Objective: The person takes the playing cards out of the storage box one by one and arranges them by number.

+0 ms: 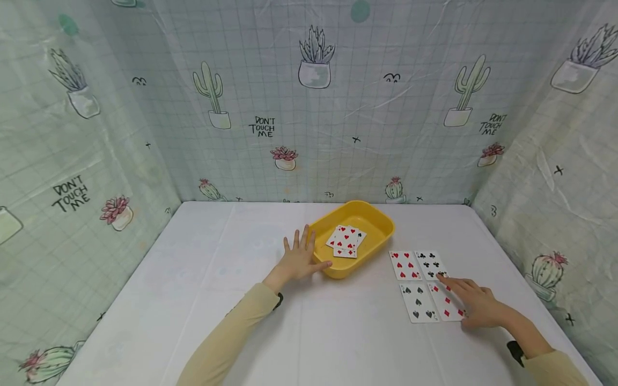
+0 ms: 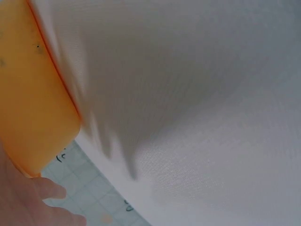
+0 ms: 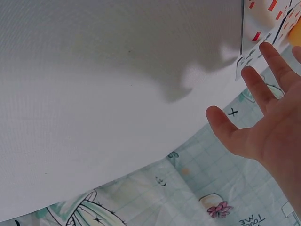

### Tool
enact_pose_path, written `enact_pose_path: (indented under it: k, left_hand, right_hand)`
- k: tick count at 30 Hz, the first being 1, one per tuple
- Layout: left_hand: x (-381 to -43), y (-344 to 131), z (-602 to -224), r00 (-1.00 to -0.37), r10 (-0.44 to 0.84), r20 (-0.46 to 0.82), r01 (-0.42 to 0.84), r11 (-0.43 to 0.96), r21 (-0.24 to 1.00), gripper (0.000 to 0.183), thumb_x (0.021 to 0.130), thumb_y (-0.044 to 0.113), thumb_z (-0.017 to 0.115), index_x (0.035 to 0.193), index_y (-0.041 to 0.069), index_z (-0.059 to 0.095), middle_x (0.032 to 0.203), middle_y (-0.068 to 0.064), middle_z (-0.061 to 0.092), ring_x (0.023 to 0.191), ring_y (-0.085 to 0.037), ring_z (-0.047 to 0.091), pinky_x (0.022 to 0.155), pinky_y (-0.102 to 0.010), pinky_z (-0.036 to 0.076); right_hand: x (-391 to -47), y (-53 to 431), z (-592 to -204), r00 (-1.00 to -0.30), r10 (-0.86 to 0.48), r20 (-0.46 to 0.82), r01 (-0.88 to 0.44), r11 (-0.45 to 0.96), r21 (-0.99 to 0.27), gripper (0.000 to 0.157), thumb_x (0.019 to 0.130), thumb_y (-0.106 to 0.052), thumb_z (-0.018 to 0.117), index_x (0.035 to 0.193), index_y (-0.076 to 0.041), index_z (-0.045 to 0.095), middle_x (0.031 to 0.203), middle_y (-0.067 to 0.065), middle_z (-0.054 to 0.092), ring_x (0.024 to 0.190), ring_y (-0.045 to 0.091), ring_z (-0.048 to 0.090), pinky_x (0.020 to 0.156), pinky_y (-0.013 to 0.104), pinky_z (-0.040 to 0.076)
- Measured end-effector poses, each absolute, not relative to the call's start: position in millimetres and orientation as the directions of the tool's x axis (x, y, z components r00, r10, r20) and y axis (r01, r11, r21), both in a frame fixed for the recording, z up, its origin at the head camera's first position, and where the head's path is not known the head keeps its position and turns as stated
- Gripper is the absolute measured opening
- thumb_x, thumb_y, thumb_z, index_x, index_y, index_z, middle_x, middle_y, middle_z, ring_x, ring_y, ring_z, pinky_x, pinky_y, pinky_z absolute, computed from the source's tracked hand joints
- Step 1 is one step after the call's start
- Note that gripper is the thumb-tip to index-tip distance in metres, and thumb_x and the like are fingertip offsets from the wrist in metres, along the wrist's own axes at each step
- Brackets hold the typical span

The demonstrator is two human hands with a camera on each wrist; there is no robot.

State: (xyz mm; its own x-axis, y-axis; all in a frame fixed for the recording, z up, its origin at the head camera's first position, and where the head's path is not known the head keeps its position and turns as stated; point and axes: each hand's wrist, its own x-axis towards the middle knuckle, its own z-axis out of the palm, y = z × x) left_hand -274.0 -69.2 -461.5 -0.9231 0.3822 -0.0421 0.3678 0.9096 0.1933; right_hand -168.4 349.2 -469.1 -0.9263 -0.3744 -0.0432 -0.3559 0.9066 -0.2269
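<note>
My left hand [image 1: 298, 261] lies with spread, straight fingers against the near left side of a yellow plastic basket [image 1: 380, 228]. Its thumb reaches along the basket's near edge. A few face-up playing cards [image 1: 345, 238] overlap inside the basket, a hearts card on top. On the right, my right hand [image 1: 475, 303] hovers low over playing cards laid face up in two rows, fingers extended. These are a hearts card [image 1: 405, 266], a clubs card [image 1: 427, 261], a spades card [image 1: 418, 303] and a diamonds card [image 1: 446, 310]. The hand partly covers the diamonds card.
A white cloth-like surface [image 1: 241, 257] covers the table. Around its back and sides hangs a pale sheet [image 1: 338, 107] printed with cacti and words. Behind the laid-out cards, the table's right edge runs toward the back corner.
</note>
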Motion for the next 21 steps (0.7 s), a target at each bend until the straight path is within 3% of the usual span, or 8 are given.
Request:
enact_pose_path:
  k: [17, 21]
  left_hand:
    - [-275.2, -69.1, -462.4, -0.923, 0.381, -0.051, 0.364, 0.909, 0.204, 0.100, 0.078, 0.074, 0.033, 0.144, 0.007, -0.003, 0.150, -0.015, -0.010, 0.135, -0.044, 0.001, 0.102, -0.065, 0.004]
    - [-274.3, -68.9, -462.0, -0.925, 0.376, -0.055, 0.358, 0.912, 0.201, 0.100, 0.078, 0.073, 0.034, 0.144, 0.007, -0.003, 0.150, -0.015, -0.010, 0.135, -0.044, 0.001, 0.102, -0.065, 0.004]
  right_hand:
    - [-169.6, 348.6, -467.1, -0.931, -0.362, -0.054, -0.341, 0.912, -0.227, 0.094, 0.055, -0.007, 0.073, 0.138, -0.018, 0.030, 0.131, 0.016, 0.040, 0.115, 0.035, 0.033, 0.077, 0.060, 0.029]
    - [-172.8, 347.6, -464.1, -0.923, -0.384, -0.014, -0.372, 0.902, -0.219, 0.089, 0.059, -0.017, 0.076, 0.136, -0.017, 0.032, 0.130, 0.016, 0.041, 0.114, 0.035, 0.034, 0.078, 0.060, 0.029]
